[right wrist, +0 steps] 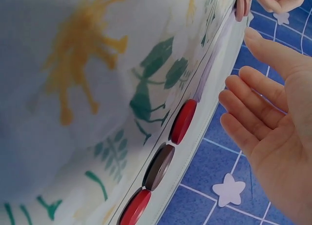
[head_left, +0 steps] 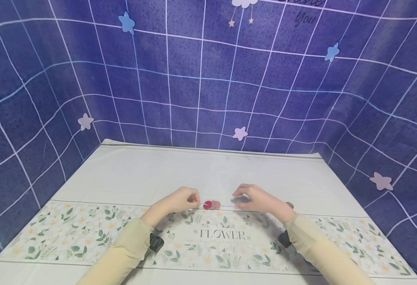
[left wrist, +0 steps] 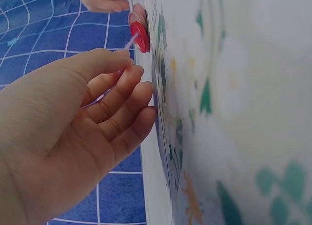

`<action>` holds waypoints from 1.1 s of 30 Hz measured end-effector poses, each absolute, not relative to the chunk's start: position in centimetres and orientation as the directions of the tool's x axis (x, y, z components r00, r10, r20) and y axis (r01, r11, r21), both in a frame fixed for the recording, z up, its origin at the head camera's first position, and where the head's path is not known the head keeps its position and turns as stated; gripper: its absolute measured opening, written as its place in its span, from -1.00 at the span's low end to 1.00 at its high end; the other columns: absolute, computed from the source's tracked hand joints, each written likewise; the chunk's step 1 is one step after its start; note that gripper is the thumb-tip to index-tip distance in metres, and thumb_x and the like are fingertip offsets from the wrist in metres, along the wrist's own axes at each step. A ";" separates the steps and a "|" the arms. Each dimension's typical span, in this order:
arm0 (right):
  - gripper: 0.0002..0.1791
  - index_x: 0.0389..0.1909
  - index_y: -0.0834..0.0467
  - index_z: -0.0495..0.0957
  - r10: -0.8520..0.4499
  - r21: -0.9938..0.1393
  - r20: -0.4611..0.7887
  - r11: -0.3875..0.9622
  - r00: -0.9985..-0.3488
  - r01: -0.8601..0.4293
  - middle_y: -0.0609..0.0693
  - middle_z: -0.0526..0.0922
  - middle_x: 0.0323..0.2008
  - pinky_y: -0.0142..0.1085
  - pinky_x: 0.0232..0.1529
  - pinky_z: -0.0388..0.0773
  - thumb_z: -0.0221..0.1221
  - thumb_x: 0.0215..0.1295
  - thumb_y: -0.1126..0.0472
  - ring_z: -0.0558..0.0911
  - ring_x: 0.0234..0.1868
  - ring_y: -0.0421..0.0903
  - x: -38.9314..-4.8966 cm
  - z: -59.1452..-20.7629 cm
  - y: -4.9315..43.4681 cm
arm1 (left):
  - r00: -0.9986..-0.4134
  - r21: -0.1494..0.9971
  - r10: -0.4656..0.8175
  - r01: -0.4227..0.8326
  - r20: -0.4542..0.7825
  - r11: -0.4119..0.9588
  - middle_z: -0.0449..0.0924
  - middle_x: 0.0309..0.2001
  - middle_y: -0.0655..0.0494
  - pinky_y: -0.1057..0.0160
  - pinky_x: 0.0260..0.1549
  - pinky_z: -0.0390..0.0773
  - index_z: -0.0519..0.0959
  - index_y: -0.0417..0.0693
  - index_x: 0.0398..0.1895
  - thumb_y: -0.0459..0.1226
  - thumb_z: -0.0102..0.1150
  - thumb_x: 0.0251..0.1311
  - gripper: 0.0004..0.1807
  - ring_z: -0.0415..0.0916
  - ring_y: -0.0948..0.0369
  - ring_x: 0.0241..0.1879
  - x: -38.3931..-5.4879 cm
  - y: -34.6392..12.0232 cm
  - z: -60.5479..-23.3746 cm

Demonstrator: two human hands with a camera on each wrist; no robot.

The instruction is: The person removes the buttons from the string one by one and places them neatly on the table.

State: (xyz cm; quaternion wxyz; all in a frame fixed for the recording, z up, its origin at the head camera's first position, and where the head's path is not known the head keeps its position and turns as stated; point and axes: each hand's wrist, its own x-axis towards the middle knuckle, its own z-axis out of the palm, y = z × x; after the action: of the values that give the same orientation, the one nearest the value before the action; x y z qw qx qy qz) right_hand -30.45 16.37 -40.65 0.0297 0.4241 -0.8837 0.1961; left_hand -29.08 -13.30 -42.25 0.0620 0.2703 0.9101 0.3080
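Observation:
My left hand [head_left: 183, 199] pinches a thin lilac string [left wrist: 131, 40] between thumb and forefinger. The string runs to the middle of a red button [left wrist: 140, 37], which stands tilted on its edge just beyond the fingertips. Two dull pink buttons [head_left: 215, 204] lean close against the red one's right side in the head view. Opposite them, my right hand [head_left: 256, 198] hovers low with relaxed, parted fingers and holds nothing. A pale lilac strip [right wrist: 210, 71] stretches along the cloth near those fingers in the right wrist view.
By my right wrist lie another red button [right wrist: 184, 121], a dark brown one [right wrist: 159, 167] and a further red button [right wrist: 135, 208] in a row. A white tablecloth [head_left: 151, 166] with a floral band covers the table. Blue grid-patterned curtains [head_left: 187, 95] enclose its back and sides.

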 end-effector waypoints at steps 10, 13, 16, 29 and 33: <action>-0.63 -0.10 0.23 0.58 -0.737 -0.324 0.206 0.569 -0.643 -0.756 0.02 0.64 -0.15 -0.19 0.08 0.49 0.28 0.12 0.10 0.61 -0.07 -0.07 -30.6 -40.8 15.6 | -0.852 0.606 0.522 0.437 0.042 0.665 0.52 -0.51 0.28 0.25 -0.30 0.48 0.51 0.07 -0.44 -0.23 0.16 0.16 -0.94 0.44 0.30 -0.46 -29.0 -13.4 -42.3; -0.63 -0.10 0.23 0.58 -0.743 -0.323 0.211 0.561 -0.636 -0.762 0.02 0.63 -0.16 -0.20 0.07 0.49 0.28 0.12 0.11 0.61 -0.08 -0.08 -30.7 -40.8 15.4 | -0.851 0.602 0.523 0.439 0.041 0.667 0.53 -0.51 0.29 0.23 -0.26 0.48 0.51 0.08 -0.44 -0.24 0.16 0.16 -0.94 0.45 0.30 -0.45 -29.1 -13.4 -42.4; -0.64 -0.10 0.23 0.59 -0.746 -0.326 0.209 0.557 -0.633 -0.764 0.01 0.63 -0.16 -0.20 0.07 0.49 0.28 0.12 0.12 0.61 -0.08 -0.07 -30.8 -40.7 15.2 | -0.850 0.595 0.526 0.445 0.044 0.670 0.53 -0.51 0.30 0.22 -0.25 0.48 0.51 0.08 -0.43 -0.24 0.16 0.16 -0.95 0.45 0.31 -0.45 -29.2 -13.4 -42.3; -0.65 -0.09 0.21 0.59 -0.757 -0.330 0.182 0.554 -0.628 -0.764 0.01 0.63 -0.14 -0.19 0.11 0.47 0.27 0.13 0.12 0.60 -0.04 -0.07 -30.9 -40.6 14.1 | -0.841 0.597 0.540 0.455 0.045 0.660 0.53 -0.50 0.30 0.24 -0.27 0.47 0.52 0.08 -0.43 -0.25 0.16 0.16 -0.95 0.44 0.31 -0.46 -29.5 -13.4 -42.4; -0.65 -0.09 0.21 0.59 -0.773 -0.320 0.191 0.534 -0.605 -0.783 0.01 0.63 -0.14 -0.19 0.11 0.47 0.27 0.13 0.13 0.60 -0.05 -0.07 -30.9 -40.8 13.8 | -0.848 0.600 0.529 0.440 0.032 0.669 0.53 -0.50 0.30 0.23 -0.26 0.48 0.52 0.08 -0.43 -0.25 0.16 0.16 -0.95 0.45 0.31 -0.45 -29.4 -13.4 -42.4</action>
State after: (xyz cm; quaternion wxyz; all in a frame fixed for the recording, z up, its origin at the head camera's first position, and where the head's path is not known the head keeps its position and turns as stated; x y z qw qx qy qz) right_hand -30.92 13.84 -40.76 0.0131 0.4442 -0.8756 0.1893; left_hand -29.38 -13.35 -42.39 0.0723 0.2659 0.9105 0.3083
